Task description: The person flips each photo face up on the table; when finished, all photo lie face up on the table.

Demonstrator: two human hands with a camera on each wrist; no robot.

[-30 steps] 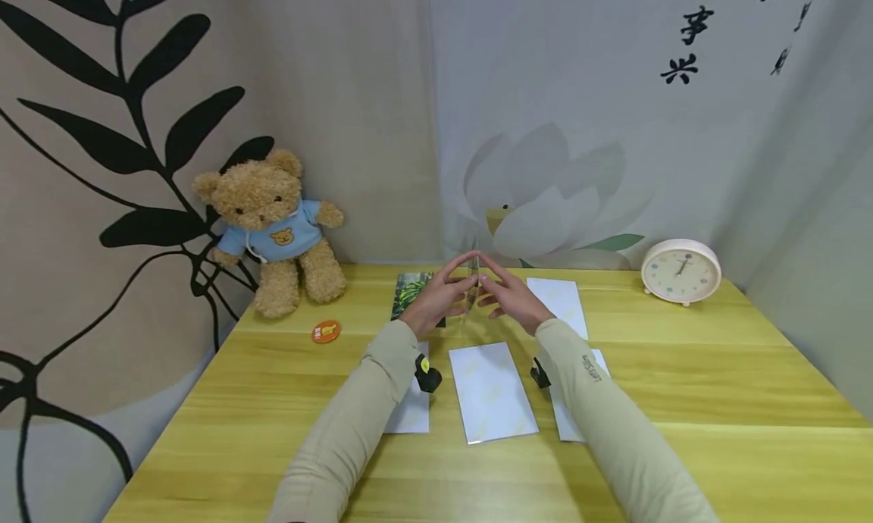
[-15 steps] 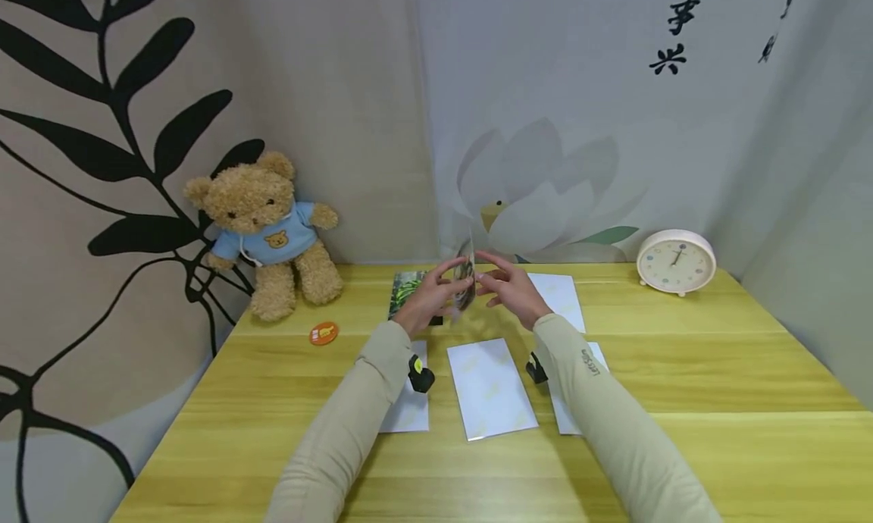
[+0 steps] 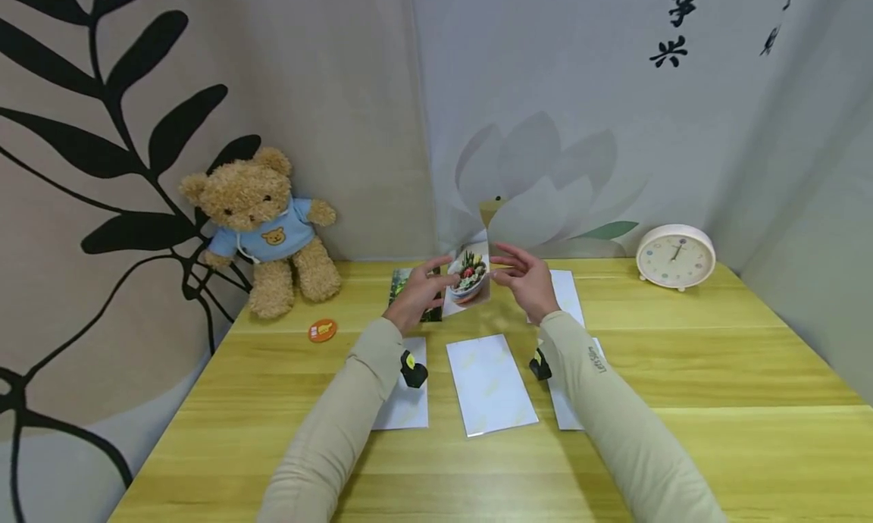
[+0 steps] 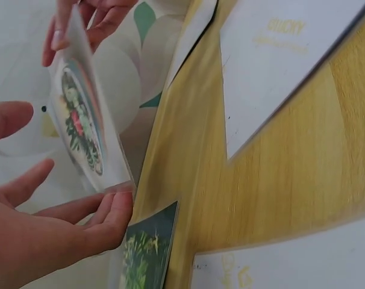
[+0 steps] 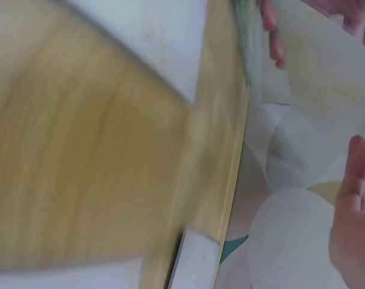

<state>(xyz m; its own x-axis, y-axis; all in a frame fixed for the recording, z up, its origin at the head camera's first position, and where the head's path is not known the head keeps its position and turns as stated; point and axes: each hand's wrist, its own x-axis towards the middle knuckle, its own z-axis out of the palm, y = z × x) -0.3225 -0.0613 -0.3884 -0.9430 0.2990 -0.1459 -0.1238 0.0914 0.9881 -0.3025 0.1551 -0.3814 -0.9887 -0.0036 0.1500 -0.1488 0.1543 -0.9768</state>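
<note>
I see a picture card [image 3: 474, 286] held up between two bare hands near the far edge of the wooden table [image 3: 771, 447].
From my end, the left hand [image 3: 414, 294] grips the card at its left side, thumb across the picture; the right hand [image 3: 528, 282] has its fingertips at the opposite edge, and I can't tell whether they pinch it or only touch. The card is tilted, its potted-plant picture towards the person. Just behind the left hand I find a dark green picture card [image 4: 147, 256] lying on the table. Nearer the person, a white card [image 3: 491, 386] lies between the forearms, with another white card [image 3: 402, 402] partly under the left arm. An orange disc [image 3: 323, 330] sits near the teddy bear [image 3: 255, 212].
</note>
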